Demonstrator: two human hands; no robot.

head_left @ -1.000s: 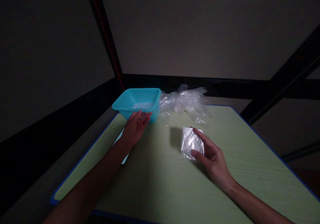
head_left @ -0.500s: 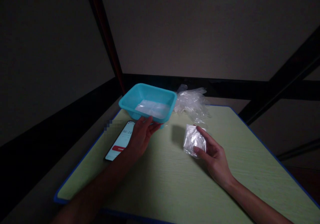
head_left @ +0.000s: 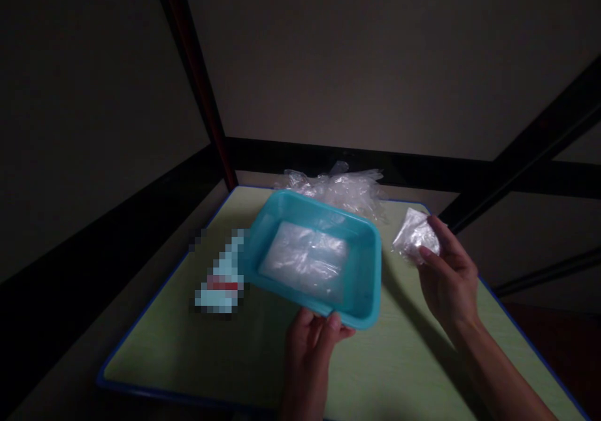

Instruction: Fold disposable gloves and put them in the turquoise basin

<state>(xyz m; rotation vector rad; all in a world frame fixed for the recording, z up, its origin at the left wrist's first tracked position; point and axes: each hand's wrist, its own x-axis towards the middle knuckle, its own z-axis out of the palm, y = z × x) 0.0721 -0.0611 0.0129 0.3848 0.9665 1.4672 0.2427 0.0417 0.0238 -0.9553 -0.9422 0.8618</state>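
My left hand point(head_left: 315, 339) grips the near rim of a turquoise plastic basin point(head_left: 370, 270), thumb on the edge and fingers beneath. The basin is tilted toward me and seems raised off the table. Inside it lie flat, clear plastic packets point(head_left: 305, 261), shiny on top. To the right, my right hand point(head_left: 448, 270) pinches a small folded clear plastic packet point(head_left: 413, 233) between thumb and fingers, up above the table and apart from the basin. What the packet contains, if anything, I cannot make out.
A heap of crumpled clear plastic point(head_left: 354, 189) lies at the table's back edge, behind the basin. A phone point(head_left: 223, 283), blurred into blocks, rests on the left. The pale green table point(head_left: 188, 346) has a blue edge; dark walls stand close behind and left.
My left hand has taken the basin by its rim, lifted it and brought it nearer and to the right. My right hand has moved right and upward with the packet.
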